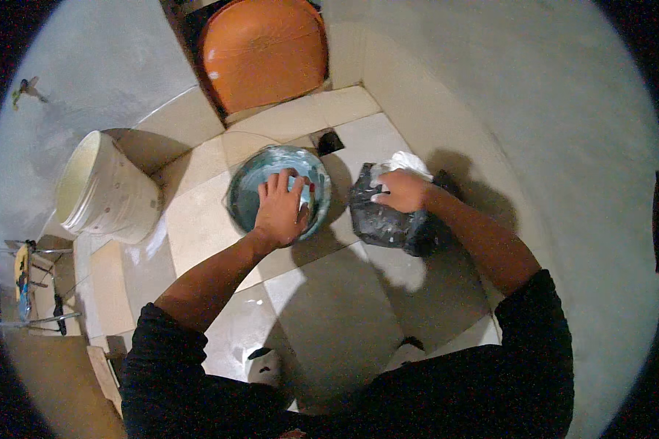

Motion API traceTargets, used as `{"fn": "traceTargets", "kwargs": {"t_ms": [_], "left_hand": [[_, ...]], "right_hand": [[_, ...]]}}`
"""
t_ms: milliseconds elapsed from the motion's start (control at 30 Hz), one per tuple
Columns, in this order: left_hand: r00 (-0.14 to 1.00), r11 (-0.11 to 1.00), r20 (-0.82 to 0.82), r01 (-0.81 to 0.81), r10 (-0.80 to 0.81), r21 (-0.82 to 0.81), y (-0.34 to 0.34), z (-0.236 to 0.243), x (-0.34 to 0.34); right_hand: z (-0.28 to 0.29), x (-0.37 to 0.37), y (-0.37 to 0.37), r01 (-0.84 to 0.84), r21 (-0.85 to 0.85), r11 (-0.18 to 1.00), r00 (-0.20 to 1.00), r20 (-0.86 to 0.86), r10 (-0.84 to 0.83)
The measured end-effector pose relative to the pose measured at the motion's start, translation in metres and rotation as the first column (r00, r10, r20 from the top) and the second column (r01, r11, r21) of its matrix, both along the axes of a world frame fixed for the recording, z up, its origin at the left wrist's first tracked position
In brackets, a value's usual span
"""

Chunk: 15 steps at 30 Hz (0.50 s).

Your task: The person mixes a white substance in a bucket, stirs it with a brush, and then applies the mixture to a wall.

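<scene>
My left hand (280, 208) reaches over a dark green round bucket (243, 192) with whitish smears on its inner wall. Its fingers are curled round a pale blue-white object (297, 192) with a small red spot at its side; its kind is mostly hidden by the hand. To the right, my right hand (403, 192) grips the upper part of a crumpled black plastic bag (384, 223), fingers bent and fingertips whitened. Just behind that hand, a crumpled white thing (408, 162) sticks out of the bag; I cannot make out what it is.
A tall off-white bucket (117, 194) leans at the left by the wall. An orange chair part (265, 55) stands at the far side, before it a dark floor opening (328, 142). A metal-framed object (40, 285) is at far left. A grey wall (564, 146) bounds the right.
</scene>
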<state>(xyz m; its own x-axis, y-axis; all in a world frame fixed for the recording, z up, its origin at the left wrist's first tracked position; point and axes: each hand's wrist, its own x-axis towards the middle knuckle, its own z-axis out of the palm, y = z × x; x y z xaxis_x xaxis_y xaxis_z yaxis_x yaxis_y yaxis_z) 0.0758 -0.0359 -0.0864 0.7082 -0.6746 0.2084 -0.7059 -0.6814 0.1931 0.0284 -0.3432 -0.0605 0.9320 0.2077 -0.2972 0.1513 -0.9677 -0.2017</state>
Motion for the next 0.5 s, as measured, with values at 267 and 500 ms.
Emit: {"fn": "traceTargets", "kwargs": {"t_ms": [267, 500], "left_hand": [[0.855, 0.873, -0.178, -0.468, 0.487, 0.137, 0.121, -0.010, -0.001], [0.581, 0.844, -0.708, -0.534, 0.400, 0.039, 0.222, -0.021, 0.006]], "right_hand": [[-0.062, 0.042, 0.112, 0.551, 0.568, 0.611, 0.821, -0.498, -0.277], [-0.114, 0.076, 0.131, 0.441, 0.697, 0.565, 0.889, -0.255, -0.380]]}}
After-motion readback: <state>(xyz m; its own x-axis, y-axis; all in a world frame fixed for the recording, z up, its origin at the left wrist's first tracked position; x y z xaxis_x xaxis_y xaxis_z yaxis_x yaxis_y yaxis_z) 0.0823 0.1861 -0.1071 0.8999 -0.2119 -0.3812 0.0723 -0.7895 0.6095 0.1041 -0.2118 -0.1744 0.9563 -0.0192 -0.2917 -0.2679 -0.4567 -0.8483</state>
